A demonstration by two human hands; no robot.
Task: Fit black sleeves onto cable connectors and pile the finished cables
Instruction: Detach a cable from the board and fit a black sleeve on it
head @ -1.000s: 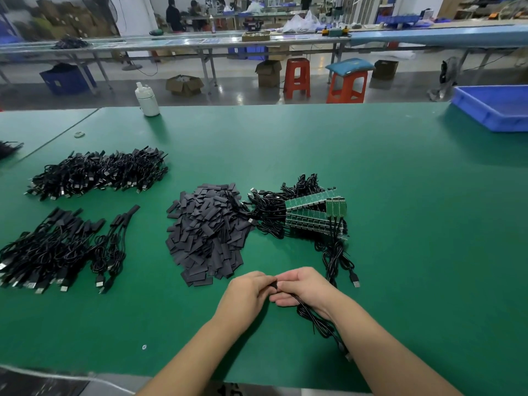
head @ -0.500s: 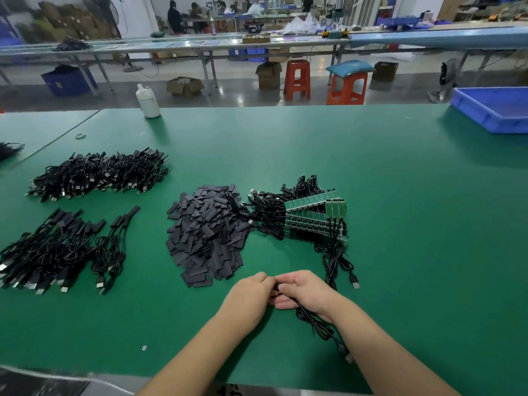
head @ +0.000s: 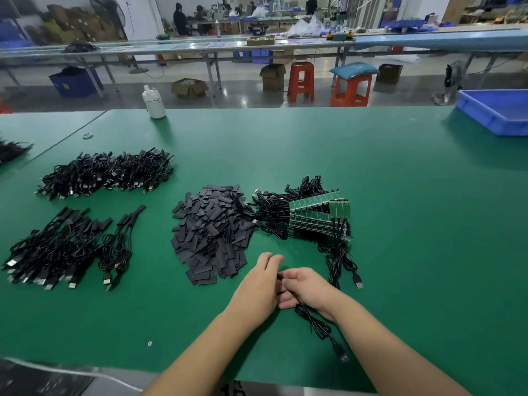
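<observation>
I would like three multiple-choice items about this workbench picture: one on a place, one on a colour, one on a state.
1. Where does the heap of loose black sleeves lie, seen from the camera?
A. left of the green circuit boards
B. inside the blue tray
C. beside the white bottle

2. What colour is the table surface?
A. grey
B. green
C. white

3. What is the right hand doing?
A. lying flat and empty
B. lifting the bottle
C. gripping a black cable

Answers:
1 A: the heap sits directly left of the boards and their cables.
2 B: the mat is green all over.
3 C: its fingers curl round the cable, which trails towards the near table edge, while the left hand meets it at the cable's end.
</observation>
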